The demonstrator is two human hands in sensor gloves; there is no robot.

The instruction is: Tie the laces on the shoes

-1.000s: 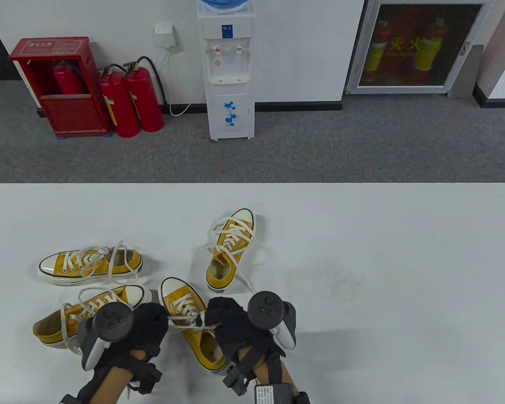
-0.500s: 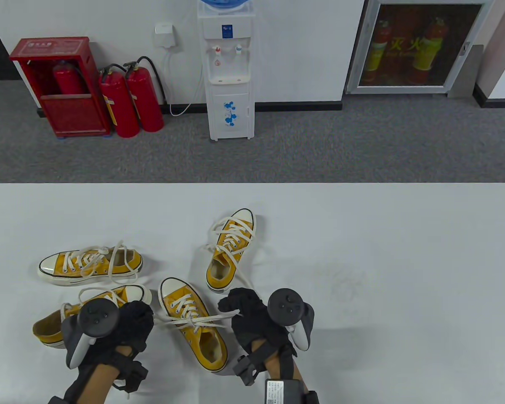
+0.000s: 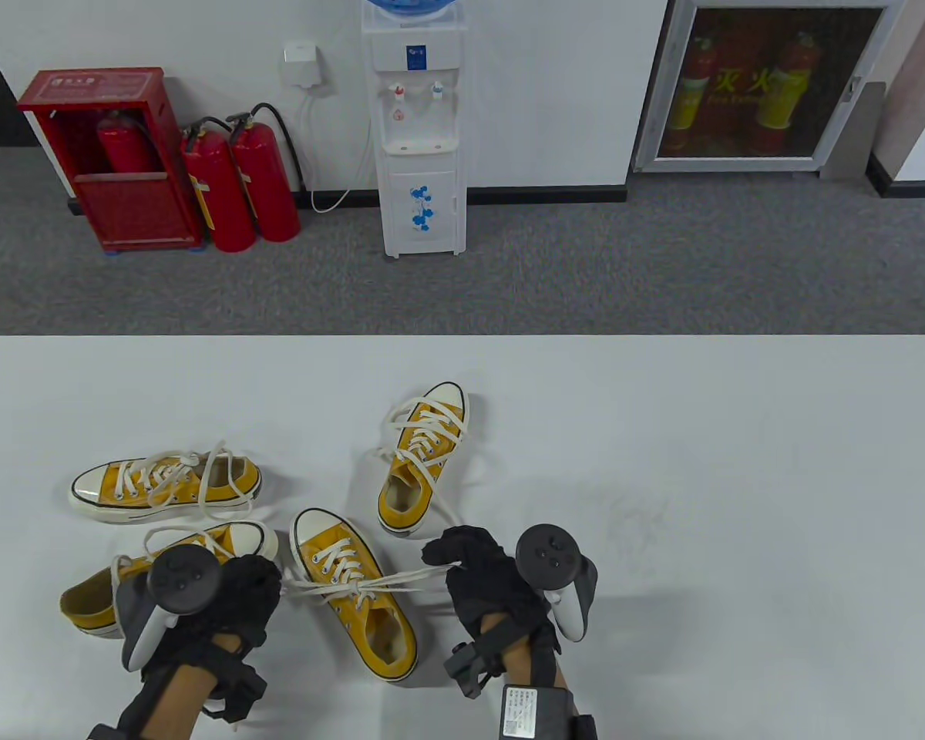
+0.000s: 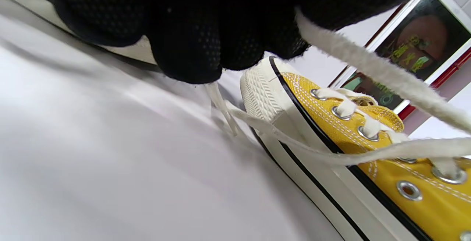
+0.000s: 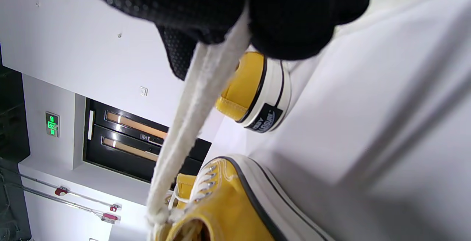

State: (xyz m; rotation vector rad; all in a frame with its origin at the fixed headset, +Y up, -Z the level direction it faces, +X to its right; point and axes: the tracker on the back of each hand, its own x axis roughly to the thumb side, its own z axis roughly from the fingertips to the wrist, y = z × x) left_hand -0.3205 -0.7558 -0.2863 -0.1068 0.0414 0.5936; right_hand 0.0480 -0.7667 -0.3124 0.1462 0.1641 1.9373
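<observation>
Several yellow canvas shoes with white laces lie on the white table (image 3: 663,432). The near middle shoe (image 3: 354,593) lies between my hands, toe pointing away. My left hand (image 3: 258,582) grips one white lace end (image 3: 308,590) at the shoe's left. My right hand (image 3: 462,559) grips the other lace end (image 3: 416,576) at its right. Both ends are drawn taut sideways from a crossing (image 3: 362,593) over the shoe's tongue. The left wrist view shows the lace (image 4: 368,68) running from my gloved fingers (image 4: 191,42). The right wrist view shows the lace (image 5: 187,116) pinched in my fingers (image 5: 287,24).
Another shoe (image 3: 422,455) with loose laces lies just beyond, toe away. Two more shoes lie at the left, one (image 3: 166,482) farther and one (image 3: 116,586) partly under my left hand. Beyond the table's far edge stand fire extinguishers (image 3: 239,185) and a water dispenser (image 3: 420,131).
Both hands have moved apart, the right one rightward and the left one leftward, drawing the lace ends out and pulling the crossing down tight over the near middle shoe.
</observation>
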